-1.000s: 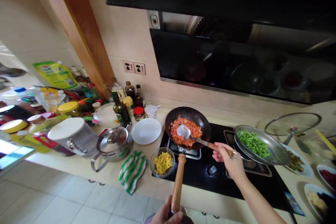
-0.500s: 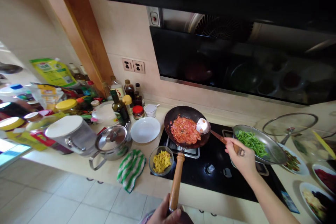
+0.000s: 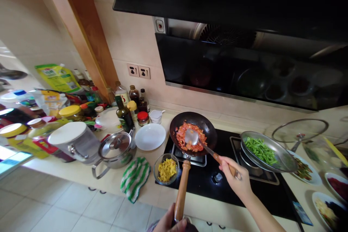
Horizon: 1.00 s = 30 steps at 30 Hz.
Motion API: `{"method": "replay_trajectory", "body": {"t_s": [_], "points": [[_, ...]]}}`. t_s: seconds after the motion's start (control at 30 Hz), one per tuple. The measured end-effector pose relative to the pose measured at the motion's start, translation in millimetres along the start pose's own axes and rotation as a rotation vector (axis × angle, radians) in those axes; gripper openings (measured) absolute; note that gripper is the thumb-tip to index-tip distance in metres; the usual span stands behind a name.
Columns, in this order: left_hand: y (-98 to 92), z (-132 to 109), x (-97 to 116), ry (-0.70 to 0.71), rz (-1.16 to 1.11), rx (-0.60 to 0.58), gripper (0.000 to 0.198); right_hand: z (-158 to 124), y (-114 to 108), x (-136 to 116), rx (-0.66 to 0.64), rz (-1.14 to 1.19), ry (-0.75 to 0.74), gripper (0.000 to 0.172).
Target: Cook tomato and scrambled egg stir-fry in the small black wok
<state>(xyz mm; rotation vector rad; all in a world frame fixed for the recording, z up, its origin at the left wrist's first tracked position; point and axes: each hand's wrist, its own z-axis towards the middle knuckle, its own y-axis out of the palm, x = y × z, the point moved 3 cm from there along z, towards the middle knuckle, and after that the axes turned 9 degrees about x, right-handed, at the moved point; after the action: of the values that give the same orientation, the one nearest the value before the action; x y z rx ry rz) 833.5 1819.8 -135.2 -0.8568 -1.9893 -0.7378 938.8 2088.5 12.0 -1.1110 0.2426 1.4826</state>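
Observation:
On the left burner sits a dark wok point(image 3: 209, 130) holding chopped red tomatoes point(image 3: 182, 130). My left hand point(image 3: 170, 221) is closed round the lower end of its wooden handle point(image 3: 182, 185). In my right hand point(image 3: 236, 177) is a spatula point(image 3: 192, 137) with a metal head and wooden grip; the head rests on the tomatoes in the middle of the wok. A glass bowl of yellow scrambled egg point(image 3: 166, 169) stands just left of the wok handle. To the right, a steel pan point(image 3: 284, 154) with cut green vegetables point(image 3: 259, 149) is on the other burner.
Left of the stove are a white plate point(image 3: 150, 137), a green-striped cloth point(image 3: 136, 179), a lidded steel pot point(image 3: 115, 148) and several bottles and jars. A glass lid point(image 3: 300, 130) and plates of food stand at the right. The black range hood point(image 3: 231, 0) overhangs the stove.
My right hand has moved left and slightly down. The spatula head has gone from the wok's right side to the middle of the tomatoes. My left hand keeps its hold.

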Motion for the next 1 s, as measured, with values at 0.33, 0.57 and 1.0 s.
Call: {"method": "replay_trajectory", "body": {"t_s": [0.33, 0.57, 1.0], "points": [[3.6, -0.7, 1.8, 0.034, 0.005, 0.032, 0.079, 66.5, -4.3, -11.9, 0.027, -0.254, -0.126, 0.022], [2.5, -2.1, 4.3, 0.064, 0.000, 0.036, 0.077, 77.5, 32.7, -7.0, -0.090, -0.057, -0.032, 0.030], [11.4, 1.8, -0.8, 0.088, 0.045, -0.040, 0.083, 20.2, -6.9, -57.6, -0.641, -0.181, -0.665, 0.032]]}}
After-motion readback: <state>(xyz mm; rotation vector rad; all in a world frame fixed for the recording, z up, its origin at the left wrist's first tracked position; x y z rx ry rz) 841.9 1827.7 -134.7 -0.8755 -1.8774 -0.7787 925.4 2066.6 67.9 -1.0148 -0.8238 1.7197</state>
